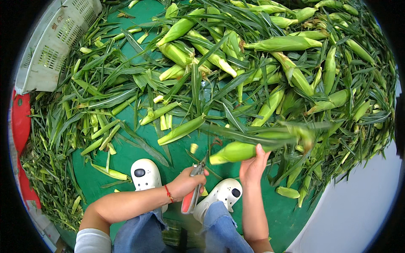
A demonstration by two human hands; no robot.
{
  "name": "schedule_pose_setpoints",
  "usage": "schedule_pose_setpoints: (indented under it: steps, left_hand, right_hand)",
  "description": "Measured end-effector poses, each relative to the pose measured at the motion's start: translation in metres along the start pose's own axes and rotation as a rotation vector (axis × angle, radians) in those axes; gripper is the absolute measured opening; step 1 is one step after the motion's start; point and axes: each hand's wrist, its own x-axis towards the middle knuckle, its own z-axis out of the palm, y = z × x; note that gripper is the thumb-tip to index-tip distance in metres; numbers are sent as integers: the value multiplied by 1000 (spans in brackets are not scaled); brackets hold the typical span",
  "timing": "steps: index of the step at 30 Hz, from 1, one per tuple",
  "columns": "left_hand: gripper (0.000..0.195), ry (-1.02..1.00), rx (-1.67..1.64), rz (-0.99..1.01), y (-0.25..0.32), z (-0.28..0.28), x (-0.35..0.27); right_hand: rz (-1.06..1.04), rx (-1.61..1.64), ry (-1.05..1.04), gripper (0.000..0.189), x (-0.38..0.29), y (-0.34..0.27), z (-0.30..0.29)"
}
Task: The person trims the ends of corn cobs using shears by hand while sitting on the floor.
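My left hand (189, 185) is closed around the red-handled pruning shears (193, 189), whose blades point up and away from me. My right hand (255, 164) grips a green ear of corn in its husk (235, 152), its pale cut stem end towards the shears but apart from them. The leafy tip end of that ear is blurred. A small cut piece of corn stalk (194, 148) lies on the green floor above the shears. Beyond it rests another husked ear (181, 129).
A large heap of unshucked corn ears (284, 43) and leaves spreads ahead and to the right. Cut leaves and stalks (104, 91) pile up on the left, beside a pale plastic crate (47, 53) and a red object (21, 126). My white clogs (146, 174) stand on the green floor.
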Motion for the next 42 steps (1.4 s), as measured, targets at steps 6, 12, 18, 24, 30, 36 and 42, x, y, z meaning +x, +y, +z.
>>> schedule_pose_setpoints:
  steps: [6,12,18,24,30,36,42]
  left_hand:
    - [79,-31,784,480,-1,17,6]
    - [62,275,435,758,35,9,44]
    - [28,354,362,487,82,-69,39]
    - [50,-171,754,270,23,-61,-21]
    - [38,-46,1055,520,52,-58,-7]
    - [36,-47,1256,627,60,-67,-9]
    - [38,524,792,489,64,-118,1]
  right_hand:
    - [70,-746,-325,49,10,-19,-9]
    - [104,-1109,-592,54,-19,-22,6]
    - [202,-1111,-572,61,-20,-38,-4]
    - [184,-997,-517,63,-19,-34,-11]
    - [141,-1242,-764,61,-31,-48,-4]
    - [-14,-1361,-808,60,-31,-58,5]
    - [339,-863,-588,61,-11,-61,-22]
